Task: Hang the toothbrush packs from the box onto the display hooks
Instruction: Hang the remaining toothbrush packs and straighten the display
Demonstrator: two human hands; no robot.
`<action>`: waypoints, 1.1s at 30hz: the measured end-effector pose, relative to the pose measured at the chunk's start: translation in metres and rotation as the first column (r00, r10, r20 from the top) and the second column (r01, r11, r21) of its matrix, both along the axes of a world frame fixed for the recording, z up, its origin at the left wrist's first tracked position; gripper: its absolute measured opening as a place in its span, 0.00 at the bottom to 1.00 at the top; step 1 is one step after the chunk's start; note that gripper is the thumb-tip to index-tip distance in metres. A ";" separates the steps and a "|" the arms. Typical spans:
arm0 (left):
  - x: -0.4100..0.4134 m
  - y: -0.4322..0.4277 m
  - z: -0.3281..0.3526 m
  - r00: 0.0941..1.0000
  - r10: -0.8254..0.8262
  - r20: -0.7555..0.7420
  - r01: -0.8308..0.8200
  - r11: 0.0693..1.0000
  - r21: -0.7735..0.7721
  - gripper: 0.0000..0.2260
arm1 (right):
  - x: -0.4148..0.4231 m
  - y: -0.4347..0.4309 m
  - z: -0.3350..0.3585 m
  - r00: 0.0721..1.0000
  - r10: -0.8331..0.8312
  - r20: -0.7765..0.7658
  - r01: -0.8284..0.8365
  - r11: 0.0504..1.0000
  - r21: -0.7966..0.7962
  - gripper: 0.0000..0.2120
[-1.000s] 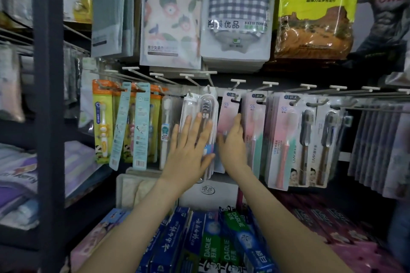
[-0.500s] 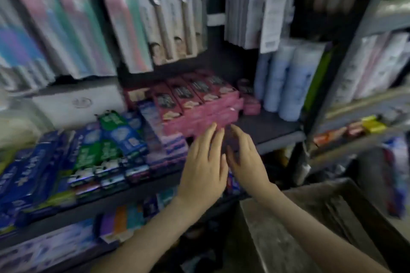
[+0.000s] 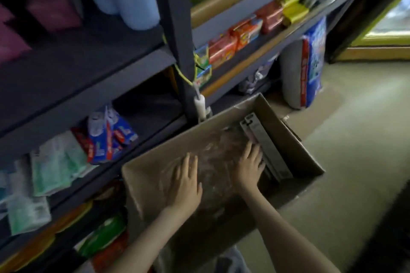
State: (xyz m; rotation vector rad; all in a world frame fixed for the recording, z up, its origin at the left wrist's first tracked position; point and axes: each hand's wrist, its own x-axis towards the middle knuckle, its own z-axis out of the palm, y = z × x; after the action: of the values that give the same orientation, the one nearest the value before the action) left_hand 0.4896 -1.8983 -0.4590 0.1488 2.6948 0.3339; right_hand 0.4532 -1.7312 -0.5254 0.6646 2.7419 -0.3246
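- Hands both lie flat, fingers spread, holding nothing: left hand (image 3: 185,180) on the plastic (image 3: 213,150) in the box (image 3: 286,137), right hand (image 3: 249,166) just beside the packs (image 3: 261,133).
- Packs lie along the right wall of the box.
- Shelf (image 3: 88,95) stands behind.

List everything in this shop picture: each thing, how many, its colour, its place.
Brown cardboard box: one, brown, on floor.
Crumpled clear plastic sheet: one, clear, inside box.
Grey toothbrush packs: several, grey, along box's right wall.
Dark metal shelving: one unit, dark grey, left of box.
Blue-and-red cartons: few, blue-red, on shelving.
Pale green packets: several, green, lower left shelving.
White-and-blue sack: one, white-blue, floor beyond box.
Left hand: one, flat on plastic sheet.
Right hand: one, open, beside packs.
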 end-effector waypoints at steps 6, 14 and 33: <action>-0.008 0.030 -0.044 0.987 0.041 0.156 -0.045 0.999 0.020 0.33 | -0.022 0.045 -0.023 0.993 -0.097 0.060 0.093 0.993 0.077 0.42; -0.033 0.053 -0.056 0.988 0.038 0.149 -0.043 0.998 0.036 0.36 | -0.041 0.030 -0.018 0.968 0.118 0.222 -0.120 0.993 -0.006 0.30; -0.048 0.095 -0.093 0.942 0.085 0.324 -0.143 0.977 0.157 0.35 | -0.048 0.046 -0.038 0.943 0.240 0.232 -0.216 0.969 -0.122 0.31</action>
State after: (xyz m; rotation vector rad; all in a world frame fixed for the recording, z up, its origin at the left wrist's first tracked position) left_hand 0.4416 -1.8038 -0.5522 -0.0111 2.3576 0.5844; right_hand 0.4054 -1.6854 -0.5631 0.3308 2.5152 -0.2948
